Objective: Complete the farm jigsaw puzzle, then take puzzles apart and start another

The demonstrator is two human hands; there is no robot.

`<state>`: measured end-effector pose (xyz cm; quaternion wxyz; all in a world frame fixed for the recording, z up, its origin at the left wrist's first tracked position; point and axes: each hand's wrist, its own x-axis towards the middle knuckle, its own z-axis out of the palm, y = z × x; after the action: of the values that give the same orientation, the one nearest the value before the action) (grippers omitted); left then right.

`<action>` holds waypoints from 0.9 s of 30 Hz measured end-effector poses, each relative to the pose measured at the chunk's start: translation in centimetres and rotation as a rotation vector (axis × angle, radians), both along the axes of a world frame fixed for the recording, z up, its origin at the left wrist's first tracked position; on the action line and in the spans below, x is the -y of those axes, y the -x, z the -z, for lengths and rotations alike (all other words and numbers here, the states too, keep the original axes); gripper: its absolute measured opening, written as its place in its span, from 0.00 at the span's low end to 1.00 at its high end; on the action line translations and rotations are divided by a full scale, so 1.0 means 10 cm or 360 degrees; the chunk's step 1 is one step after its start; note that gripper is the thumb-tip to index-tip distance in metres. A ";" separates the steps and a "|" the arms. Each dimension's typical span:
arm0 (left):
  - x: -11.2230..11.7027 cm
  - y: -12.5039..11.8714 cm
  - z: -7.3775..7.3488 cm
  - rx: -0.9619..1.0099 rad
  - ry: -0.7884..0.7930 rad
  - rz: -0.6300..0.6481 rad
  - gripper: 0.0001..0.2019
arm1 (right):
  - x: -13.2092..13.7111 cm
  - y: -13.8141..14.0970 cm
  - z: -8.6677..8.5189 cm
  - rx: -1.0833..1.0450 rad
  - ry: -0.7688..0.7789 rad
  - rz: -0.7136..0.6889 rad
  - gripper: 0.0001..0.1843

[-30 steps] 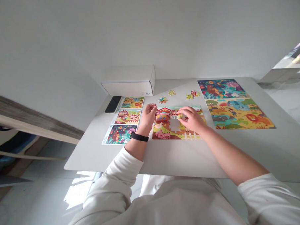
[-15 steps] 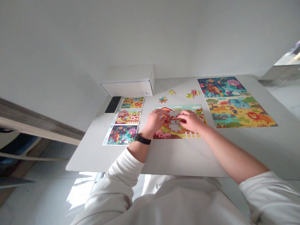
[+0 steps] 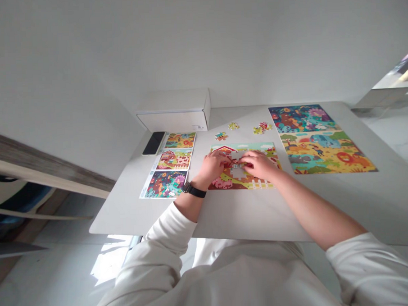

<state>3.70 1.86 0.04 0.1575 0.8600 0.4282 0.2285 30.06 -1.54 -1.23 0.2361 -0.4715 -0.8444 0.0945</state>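
A farm jigsaw puzzle [image 3: 224, 183] lies on the table in front of me, with a gap in its middle where grey tabletop shows. Over that gap, a small puzzle piece [image 3: 237, 165] sits between my two hands; its picture is mostly covered by fingers. My right hand [image 3: 259, 164] pinches the piece from the right. From the left, my left hand [image 3: 212, 167], with a black watch on its wrist, closes its fingertips on the piece's other side. Beyond the puzzle lie loose puzzle pieces: one teal and brown [image 3: 221, 136], one yellow-green [image 3: 233, 125], and a red and green cluster [image 3: 262, 128].
Two finished puzzles, a dark forest [image 3: 304, 118] and a yellow savanna [image 3: 327, 152], lie at the right. Picture cards [image 3: 173, 159] line the left, beside a black phone [image 3: 154, 143]. A white box [image 3: 173, 120] stands against the wall at the back of the table [image 3: 227, 215].
My left fingers have drawn in toward the piece and curled more. My right hand stays nearly in place with the piece. The loose pieces have not moved.
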 end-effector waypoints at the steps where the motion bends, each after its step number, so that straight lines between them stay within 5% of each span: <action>1: 0.00 0.00 -0.01 0.0001 0.0003 0.0011 0.26 | 0.00 -0.01 -0.01 -0.0004 -0.0017 0.0015 0.13; 8: 0.01 0.00 -0.01 0.0005 -0.0004 0.0016 0.26 | -0.02 -0.09 -0.05 -0.0006 -0.0022 0.0284 0.21; 27: -0.03 0.02 0.00 -0.0114 -0.0063 0.0078 0.25 | 0.03 -0.10 -0.23 0.0101 0.0264 0.0182 0.24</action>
<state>3.46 2.12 0.04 0.1306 0.8808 0.4077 0.2022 31.06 -1.84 1.08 0.1744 -0.5395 -0.8125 0.1355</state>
